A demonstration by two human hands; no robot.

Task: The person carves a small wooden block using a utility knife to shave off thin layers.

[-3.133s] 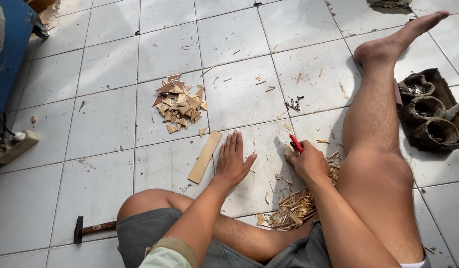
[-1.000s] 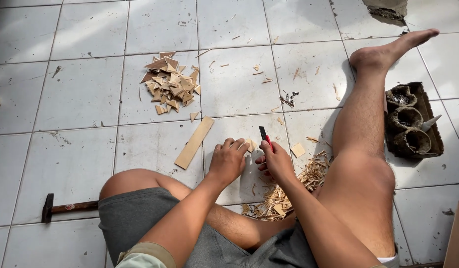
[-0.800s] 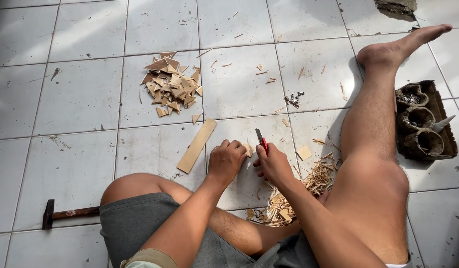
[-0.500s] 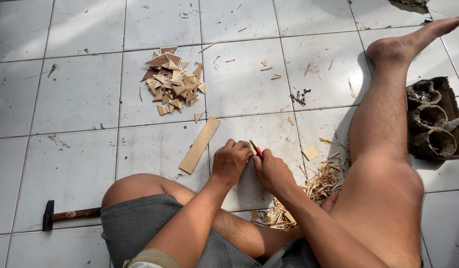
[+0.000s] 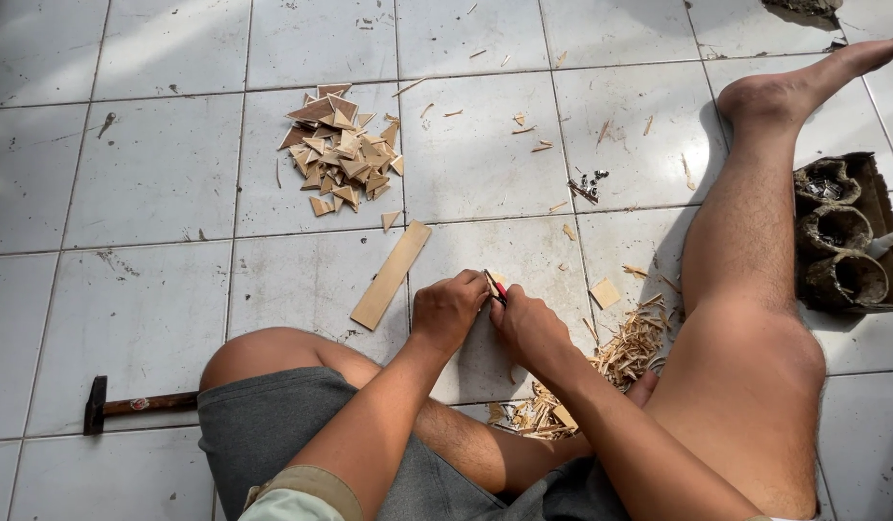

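A small wood piece (image 5: 494,282) is pinched between the left hand (image 5: 448,311) and right hand (image 5: 528,326), pressed together; a red-handled blade (image 5: 494,287) is gripped upright between them.

The person sits low with both arms reaching forward and down between the legs. The left hand (image 5: 448,311) is curled into a loose fist, knuckles up, fingers tucked under. The right hand (image 5: 526,326) sits just beside it, also curled tight, with its fingers pinched together near the left thumb. The two hands touch. Both forearms are bare and slant inward. The left knee is bent, and the right leg stretches out straight with a bare foot.
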